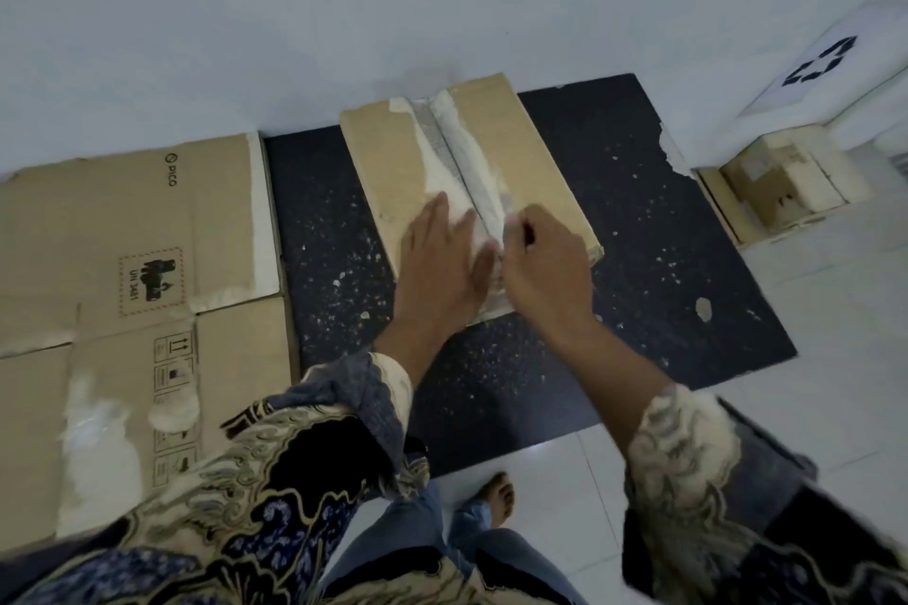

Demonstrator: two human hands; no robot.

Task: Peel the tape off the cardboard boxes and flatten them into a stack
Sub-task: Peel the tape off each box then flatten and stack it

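A closed cardboard box [388, 162] stands on a dark speckled mat [653, 231] by the wall. A strip of clear tape [479, 177] runs down its middle seam, with torn white paper on both sides. My left hand [435, 260] lies flat on the box top left of the seam, fingers straight. My right hand [545, 260] sits at the seam's near end, fingers curled and pinching the tape end. A large flattened cardboard box [147, 260] with printed symbols lies on the floor to the left.
White bits of torn paper litter the mat. A small cardboard box [776, 182] sits against the wall at right, below a white bin [835, 59] with a recycling symbol. White floor tiles [810, 310] and my bare foot [496, 499] lie nearer.
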